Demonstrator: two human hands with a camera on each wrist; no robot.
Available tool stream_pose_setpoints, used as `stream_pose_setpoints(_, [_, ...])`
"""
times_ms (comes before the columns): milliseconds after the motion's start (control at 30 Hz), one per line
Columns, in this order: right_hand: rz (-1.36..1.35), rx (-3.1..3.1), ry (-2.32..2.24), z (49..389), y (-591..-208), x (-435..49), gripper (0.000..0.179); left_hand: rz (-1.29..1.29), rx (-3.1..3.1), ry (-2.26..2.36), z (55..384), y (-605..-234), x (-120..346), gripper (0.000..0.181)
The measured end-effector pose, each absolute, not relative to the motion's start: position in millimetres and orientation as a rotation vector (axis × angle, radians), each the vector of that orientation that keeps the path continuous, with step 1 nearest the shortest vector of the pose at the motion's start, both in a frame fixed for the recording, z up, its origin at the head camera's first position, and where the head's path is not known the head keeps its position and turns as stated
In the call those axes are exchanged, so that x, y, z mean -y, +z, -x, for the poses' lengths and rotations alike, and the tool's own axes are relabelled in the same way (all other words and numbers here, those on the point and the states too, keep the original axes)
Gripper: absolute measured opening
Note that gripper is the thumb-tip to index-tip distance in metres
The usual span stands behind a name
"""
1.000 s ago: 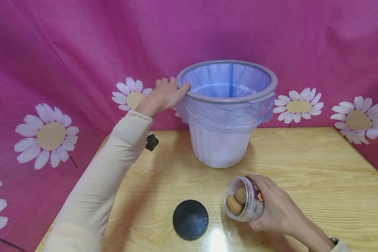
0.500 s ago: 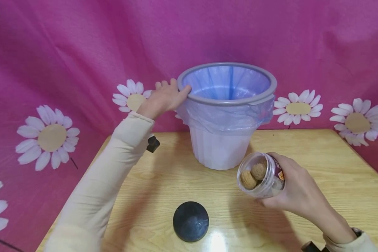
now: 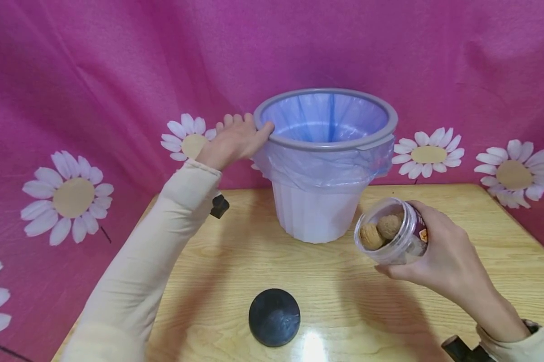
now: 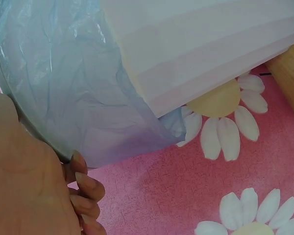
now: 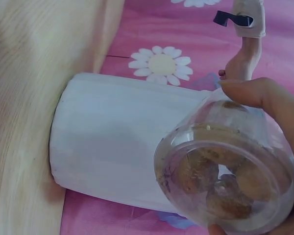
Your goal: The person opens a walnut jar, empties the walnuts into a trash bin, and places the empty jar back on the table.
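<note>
My right hand (image 3: 450,254) holds a clear plastic jar (image 3: 409,246) with a dark red label, tilted so its open mouth faces left and up. Walnuts (image 3: 389,226) lie inside; through the jar's base (image 5: 225,186) in the right wrist view several show. Behind and left of the jar stands a white trash bin (image 3: 317,213) with a grey rim and a bluish bag liner (image 4: 78,88) folded over it. My left hand (image 3: 237,141) grips the bin's left rim, thumb over the edge and fingers outside. A round black lid (image 3: 274,317) lies on the table.
The bin stands near the back of a light wooden table (image 3: 217,266). A magenta cloth (image 3: 127,65) with white daisies hangs behind and along the sides. Black wrist mounts (image 3: 464,349) show by both sleeves.
My right hand has raised the jar off the table and carried it away and to the right. My left hand stays at the bin's rim; the lid has not moved.
</note>
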State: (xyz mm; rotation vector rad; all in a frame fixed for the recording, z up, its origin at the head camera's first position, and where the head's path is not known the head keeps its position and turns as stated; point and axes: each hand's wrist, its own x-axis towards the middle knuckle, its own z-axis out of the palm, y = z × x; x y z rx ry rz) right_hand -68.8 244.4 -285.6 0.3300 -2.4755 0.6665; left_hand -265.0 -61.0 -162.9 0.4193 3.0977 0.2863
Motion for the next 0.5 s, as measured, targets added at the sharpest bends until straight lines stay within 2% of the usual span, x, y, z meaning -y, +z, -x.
stream_pose_setpoints(500, [-0.306,2.391,0.634,77.6,-256.0,-242.9,0.098,-0.368,-3.038,0.307,262.6,-161.3,59.6,0.076])
